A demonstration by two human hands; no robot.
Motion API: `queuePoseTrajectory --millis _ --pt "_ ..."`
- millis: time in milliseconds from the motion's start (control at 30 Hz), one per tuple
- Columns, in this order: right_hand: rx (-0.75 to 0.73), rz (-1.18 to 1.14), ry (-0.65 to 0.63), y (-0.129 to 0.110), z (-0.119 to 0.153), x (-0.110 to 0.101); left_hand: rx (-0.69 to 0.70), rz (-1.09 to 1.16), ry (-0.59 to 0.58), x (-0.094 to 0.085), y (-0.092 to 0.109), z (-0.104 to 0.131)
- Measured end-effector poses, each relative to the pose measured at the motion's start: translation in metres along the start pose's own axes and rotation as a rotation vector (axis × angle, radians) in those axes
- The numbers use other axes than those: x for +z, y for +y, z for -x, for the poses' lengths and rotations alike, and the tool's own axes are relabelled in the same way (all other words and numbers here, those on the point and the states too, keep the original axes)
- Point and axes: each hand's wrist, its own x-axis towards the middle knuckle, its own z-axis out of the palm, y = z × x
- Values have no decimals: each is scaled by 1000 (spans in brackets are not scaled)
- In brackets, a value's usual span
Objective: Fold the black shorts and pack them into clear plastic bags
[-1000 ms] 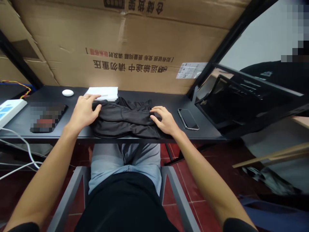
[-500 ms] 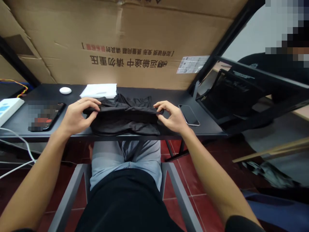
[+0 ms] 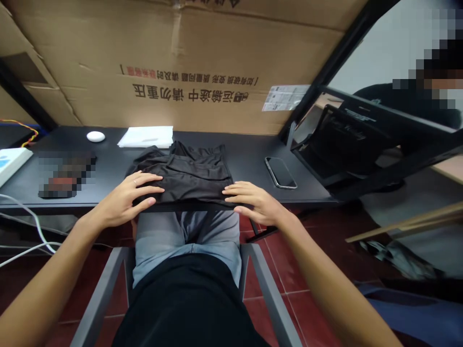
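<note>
A piece of thin black cloth (image 3: 191,173), perhaps a garment, lies folded and creased at the front edge of the dark desk (image 3: 249,149). My left hand (image 3: 135,195) rests on its left end, fingers stretched out and apart. On the right end, my right hand (image 3: 255,200) touches the cloth with straight fingers, its thumb nearer the desk edge. Neither hand grips the fabric. What kind of garment it is, if any, I cannot make out.
Right of the cloth lies a phone (image 3: 281,172); another phone (image 3: 67,176) is at the left. Behind stand a white oval case (image 3: 96,137), white papers (image 3: 146,137) and a cardboard panel (image 3: 202,48). White cables (image 3: 32,212) hang at left. A person (image 3: 405,103) sits beyond the frame.
My hands have let go of the cloth's raised edge, moved toward me and opened. The edge has come down toward the desk front, and the cloth now lies flatter.
</note>
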Motion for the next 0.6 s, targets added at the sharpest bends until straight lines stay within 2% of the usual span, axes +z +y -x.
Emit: queuePoseTrajectory --millis 67,167,233,300,400,433,500,600 --pt "43 -58 77 4 -8 -7 -5 -4 76 -7 0 -11" --pt "143 14 192 18 -33 -15 -15 -70 125 -17 -3 -48" --pt "158 117 146 31 -52 -17 6 -119 48 -20 -9 -79" --pt "122 181 24 43 -68 -17 42 -151 -66 -20 -17 -106" --pt "104 219 -87 54 -82 -19 64 -195 -227 -20 -27 -133" --pt "136 220 -71 57 -84 -20 51 -224 -251 -20 -29 -139" --pt "252 185 44 63 -90 -24 -16 -304 -230 -24 -32 -150" --pt "446 71 270 79 -108 -32 -182 -392 -85 -31 -37 -171"
